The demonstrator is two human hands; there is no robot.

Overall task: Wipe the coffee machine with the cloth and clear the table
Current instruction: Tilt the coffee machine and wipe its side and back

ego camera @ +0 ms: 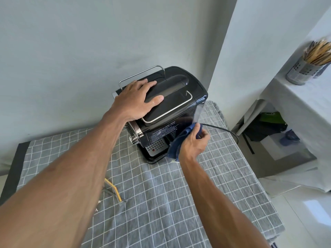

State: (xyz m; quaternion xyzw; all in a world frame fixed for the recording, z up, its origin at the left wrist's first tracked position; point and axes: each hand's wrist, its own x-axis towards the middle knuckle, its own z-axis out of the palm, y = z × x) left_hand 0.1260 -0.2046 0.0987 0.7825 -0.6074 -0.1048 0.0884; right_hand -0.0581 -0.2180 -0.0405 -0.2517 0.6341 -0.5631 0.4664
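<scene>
A black coffee machine (180, 90) with chrome rails stands at the far side of the table, near the wall. My left hand (136, 101) lies flat on its top, fingers spread, holding nothing. My right hand (194, 142) grips a dark blue cloth (176, 144) and presses it against the machine's right side, low down by the drip tray (155, 146). Part of the cloth hangs below my fingers.
A grey checked tablecloth (161, 194) covers the table. A yellow-handled tool (114, 190) lies partly hidden under my left forearm. The machine's black power cord (225, 130) runs off to the right. A metal holder of sticks (302, 68) stands on a white shelf at right.
</scene>
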